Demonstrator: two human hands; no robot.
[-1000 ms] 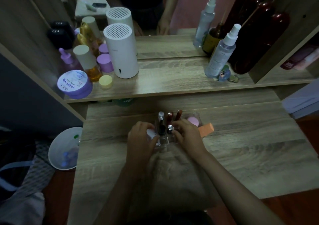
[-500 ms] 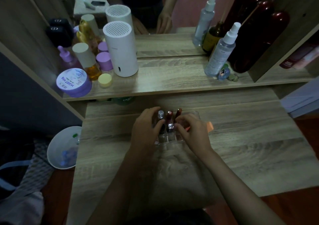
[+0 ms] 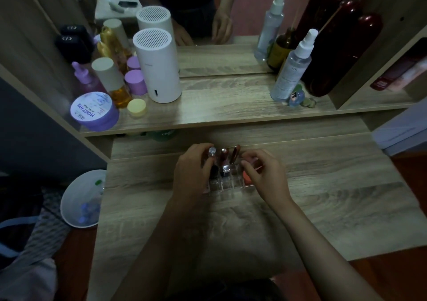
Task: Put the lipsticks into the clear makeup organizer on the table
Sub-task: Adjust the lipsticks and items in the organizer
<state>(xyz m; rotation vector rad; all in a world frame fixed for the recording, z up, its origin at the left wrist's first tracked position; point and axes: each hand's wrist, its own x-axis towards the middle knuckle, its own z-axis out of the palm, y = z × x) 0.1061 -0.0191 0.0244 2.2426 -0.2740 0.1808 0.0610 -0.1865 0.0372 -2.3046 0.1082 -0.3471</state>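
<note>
Lipsticks [image 3: 223, 162] upright on wooden table [image 3: 323, 196].

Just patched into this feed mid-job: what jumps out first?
Both hands meet at the clear makeup organizer mid-table: the left hand grips a silver-capped lipstick standing in it, the right hand hovers at its right end. Two more lipsticks stand between them. On the shelf behind, a white cylinder dominates.
</note>
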